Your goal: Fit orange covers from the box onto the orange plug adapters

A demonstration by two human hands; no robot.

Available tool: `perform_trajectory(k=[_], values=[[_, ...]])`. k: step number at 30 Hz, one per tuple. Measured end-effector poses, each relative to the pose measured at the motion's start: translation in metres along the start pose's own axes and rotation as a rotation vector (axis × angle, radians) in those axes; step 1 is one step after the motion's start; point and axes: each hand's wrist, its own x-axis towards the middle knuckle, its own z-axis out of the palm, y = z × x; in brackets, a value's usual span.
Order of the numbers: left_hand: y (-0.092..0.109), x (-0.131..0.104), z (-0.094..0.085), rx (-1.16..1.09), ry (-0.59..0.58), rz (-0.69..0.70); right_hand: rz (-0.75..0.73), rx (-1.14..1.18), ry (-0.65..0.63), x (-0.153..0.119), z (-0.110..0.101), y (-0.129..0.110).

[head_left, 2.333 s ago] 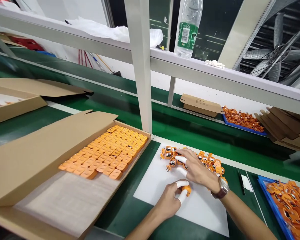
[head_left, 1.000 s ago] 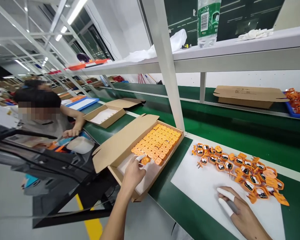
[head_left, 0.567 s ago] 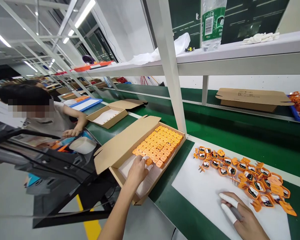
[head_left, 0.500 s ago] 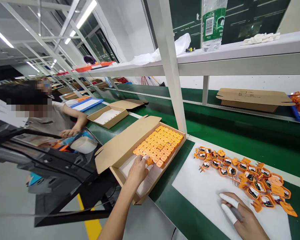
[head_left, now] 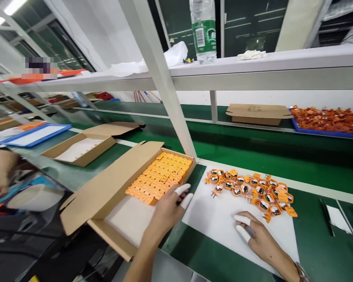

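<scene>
My left hand (head_left: 170, 205), with white covers on two fingertips, is over the right edge of an open cardboard box (head_left: 113, 239); thumb and finger are apart with nothing between them. Orange square pieces (head_left: 160, 176) lie packed in rows in the far part of that box. On a white sheet (head_left: 214, 219) to the right lies a cluster of orange housings (head_left: 260, 192) with dark and white insides and small wires. Over the sheet, just in front of the housings, is my right hand (head_left: 253, 233), also with covered fingertips, its fingers apart and holding nothing visible.
A slanted white post (head_left: 164, 86) stands behind the box. Another open box (head_left: 84, 150) is at the left, near a person's arm (head_left: 0, 172). On the back shelf are a flat carton (head_left: 257, 113) and a blue tray (head_left: 300, 127) of orange parts. A bottle (head_left: 204, 35) stands above.
The view has turned right. My left hand has come off the packed orange pieces and moved right to the box's edge, its fingers now spread. My right hand stays over the white sheet.
</scene>
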Motion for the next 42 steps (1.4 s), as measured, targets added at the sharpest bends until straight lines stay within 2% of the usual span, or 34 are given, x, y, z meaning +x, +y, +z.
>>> perform_trajectory(k=[1, 4, 6, 8, 11, 13, 15, 17, 21, 22, 24, 27, 31, 34, 37, 40, 42], values=[[0.006, 0.004, 0.018, -0.018, -0.073, 0.039, -0.001, 0.012, 0.003, 0.0, -0.001, -0.003], [0.023, 0.018, 0.067, -0.011, -0.155, 0.041, -0.03, 0.037, 0.021, -0.001, -0.002, -0.008], [0.033, 0.027, 0.087, -0.004, -0.197, -0.022, -0.055, 0.047, 0.027, -0.002, -0.003, -0.008], [0.043, 0.033, 0.097, -0.005, -0.243, -0.064, -0.068, 0.059, 0.035, -0.004, -0.002, -0.008], [0.055, 0.029, 0.095, -0.026, -0.292, -0.072, -0.07, 0.048, 0.049, -0.006, -0.001, -0.005], [0.058, 0.019, 0.089, -0.139, -0.337, -0.094, -0.072, 0.021, 0.056, -0.007, -0.001, -0.004], [0.055, 0.01, 0.083, -0.307, -0.403, -0.132, -0.078, 0.002, 0.057, -0.008, -0.001, -0.004], [0.047, 0.004, 0.08, -0.38, -0.434, -0.141, -0.089, -0.008, 0.059, -0.008, -0.002, -0.005], [0.026, 0.005, 0.081, -0.218, -0.326, -0.034, -0.099, -0.014, 0.051, -0.006, -0.005, -0.011], [0.023, 0.006, 0.083, -0.198, -0.336, 0.009, -0.096, -0.01, 0.048, -0.006, -0.006, -0.012], [0.023, 0.008, 0.086, -0.207, -0.433, 0.103, -0.092, 0.002, 0.045, -0.005, -0.007, -0.015], [0.032, 0.008, 0.092, -0.224, -0.54, 0.187, -0.099, 0.007, 0.055, -0.005, -0.006, -0.015], [0.048, 0.009, 0.099, -0.247, -0.519, 0.153, -0.106, -0.002, 0.094, -0.007, -0.001, -0.009], [0.058, 0.011, 0.1, -0.369, -0.485, 0.167, -0.058, 0.083, 0.168, -0.008, 0.004, -0.003], [0.065, 0.011, 0.102, -0.506, -0.474, 0.121, -0.011, 0.222, 0.276, -0.006, 0.009, 0.002], [0.071, 0.011, 0.108, -0.61, -0.525, 0.046, -0.04, 0.37, 0.366, 0.0, 0.008, 0.004], [0.074, 0.012, 0.113, -0.721, -0.566, 0.003, -0.071, 0.39, 0.432, 0.004, 0.002, 0.002]])
